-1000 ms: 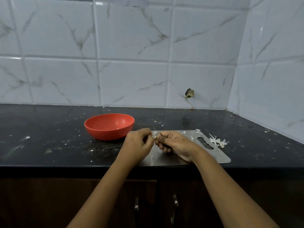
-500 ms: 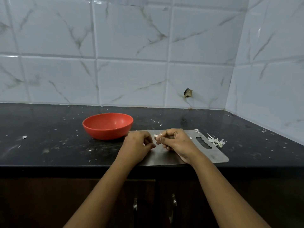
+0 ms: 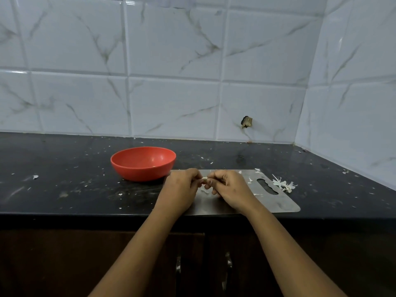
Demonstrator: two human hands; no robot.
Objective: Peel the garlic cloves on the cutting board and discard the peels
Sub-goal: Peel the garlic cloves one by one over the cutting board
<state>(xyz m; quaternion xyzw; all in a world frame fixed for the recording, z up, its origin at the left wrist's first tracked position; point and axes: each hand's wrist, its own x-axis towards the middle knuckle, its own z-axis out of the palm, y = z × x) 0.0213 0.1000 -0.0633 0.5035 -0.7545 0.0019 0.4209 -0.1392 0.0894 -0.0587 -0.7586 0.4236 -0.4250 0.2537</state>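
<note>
At frame centre the left hand (image 3: pixel 181 189) and right hand (image 3: pixel 230 187) meet above the steel cutting board (image 3: pixel 278 202), the curled fingers of both pinching one small garlic clove (image 3: pixel 204 179) between them. A red bowl (image 3: pixel 143 162) sits just left of the board on the dark counter (image 3: pixel 64 189). Peels (image 3: pixel 284 185) lie heaped at the board's right end.

Back wall: glossy white marble-look tiles (image 3: pixel 171 50) with grey-brown veins, large rectangles, thin pale grout. Right side wall (image 3: pixel 353 82) in same tile, meeting back wall at corner. Small ragged hole (image 3: pixel 246 122) in one lower tile, dark and brownish inside (cannot tell what sits in it). Long black polished stone countertop (image 3: pixel 64 163), smeared and dusty. Beneath it, dark brown wooden cabinet doors (image 3: pixel 64 264) with two slim metal handles (image 3: pixel 178 266) side by side. Light soft, cool; faint glare streak on tile edge at left.
</note>
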